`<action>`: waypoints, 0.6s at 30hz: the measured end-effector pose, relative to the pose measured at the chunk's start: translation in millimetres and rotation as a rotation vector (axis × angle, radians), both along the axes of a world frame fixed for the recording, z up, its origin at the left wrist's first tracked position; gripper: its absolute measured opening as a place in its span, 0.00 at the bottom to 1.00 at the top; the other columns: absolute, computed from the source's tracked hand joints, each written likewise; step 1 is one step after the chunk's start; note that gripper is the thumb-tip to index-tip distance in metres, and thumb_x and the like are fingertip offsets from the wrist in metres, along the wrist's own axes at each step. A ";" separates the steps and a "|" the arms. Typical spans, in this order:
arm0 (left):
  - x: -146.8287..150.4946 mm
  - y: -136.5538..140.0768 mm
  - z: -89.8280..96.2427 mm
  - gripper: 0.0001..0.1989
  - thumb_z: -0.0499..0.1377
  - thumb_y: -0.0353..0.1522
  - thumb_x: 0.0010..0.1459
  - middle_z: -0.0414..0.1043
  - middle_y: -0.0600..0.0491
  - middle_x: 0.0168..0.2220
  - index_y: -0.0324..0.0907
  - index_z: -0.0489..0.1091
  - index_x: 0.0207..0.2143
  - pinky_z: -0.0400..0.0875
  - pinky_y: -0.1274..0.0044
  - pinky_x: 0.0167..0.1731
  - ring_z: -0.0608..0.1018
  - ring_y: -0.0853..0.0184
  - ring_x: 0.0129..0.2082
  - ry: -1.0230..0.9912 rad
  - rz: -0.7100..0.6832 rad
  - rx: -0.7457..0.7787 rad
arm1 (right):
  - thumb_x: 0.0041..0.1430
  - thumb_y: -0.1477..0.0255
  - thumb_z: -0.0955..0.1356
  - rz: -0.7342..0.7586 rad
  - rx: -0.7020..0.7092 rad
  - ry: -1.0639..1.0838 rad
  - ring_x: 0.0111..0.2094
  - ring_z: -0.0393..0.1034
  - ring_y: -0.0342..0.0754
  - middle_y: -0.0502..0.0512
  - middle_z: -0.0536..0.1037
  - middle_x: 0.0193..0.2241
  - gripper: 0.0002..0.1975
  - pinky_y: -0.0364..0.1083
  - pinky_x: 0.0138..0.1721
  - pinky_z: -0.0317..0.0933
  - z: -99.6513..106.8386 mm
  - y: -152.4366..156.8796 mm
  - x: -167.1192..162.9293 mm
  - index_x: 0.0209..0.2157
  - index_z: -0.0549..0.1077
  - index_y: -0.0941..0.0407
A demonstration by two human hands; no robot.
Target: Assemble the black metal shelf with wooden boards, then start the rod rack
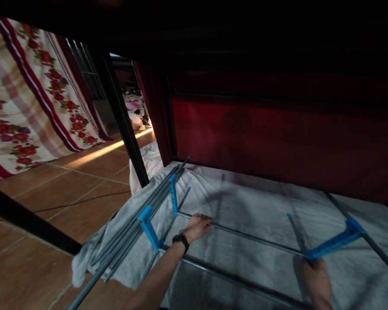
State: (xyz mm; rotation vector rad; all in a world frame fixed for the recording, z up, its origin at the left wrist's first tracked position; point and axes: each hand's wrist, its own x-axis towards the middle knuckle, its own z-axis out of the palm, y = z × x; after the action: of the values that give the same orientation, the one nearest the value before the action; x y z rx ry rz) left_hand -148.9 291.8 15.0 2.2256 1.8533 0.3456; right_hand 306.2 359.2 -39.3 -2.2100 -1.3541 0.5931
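Observation:
My left hand (197, 227), with a black watch on its wrist, is closed around a grey metal tube (255, 237) near its left end. At that tube's right end, my right hand (317, 280) grips the lower end of a blue plastic connector (336, 242); its fingers are partly hidden. Two more blue connectors, the far one (173, 196) and the near one (150, 230), stand at the left ends of the long tubes. A second long tube (233, 279) runs nearer to me, roughly alongside the first.
Several grey tubes (126, 234) lie in a bundle along the left side of the grey blanket (245, 206). A dark post (124, 125) and a dark bar (29, 219) flank the left side. Red cloth (278, 142) hangs behind, and a dark frame is overhead.

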 end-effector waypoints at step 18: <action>2.5 4.4 -1.2 0.26 0.46 0.53 0.64 0.78 0.49 0.34 0.45 0.75 0.35 0.64 0.72 0.37 0.79 0.57 0.38 0.020 0.086 -0.059 | 0.52 0.54 0.60 0.021 0.046 -0.001 0.47 0.74 0.70 0.70 0.78 0.42 0.25 0.60 0.43 0.68 -6.8 -0.5 2.0 0.48 0.65 0.55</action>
State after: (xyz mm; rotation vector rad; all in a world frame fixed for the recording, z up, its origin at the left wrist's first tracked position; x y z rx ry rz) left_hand -146.4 296.1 13.9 2.1233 1.9479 0.2812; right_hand 308.2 358.7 -46.1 -2.1621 -1.3792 0.5624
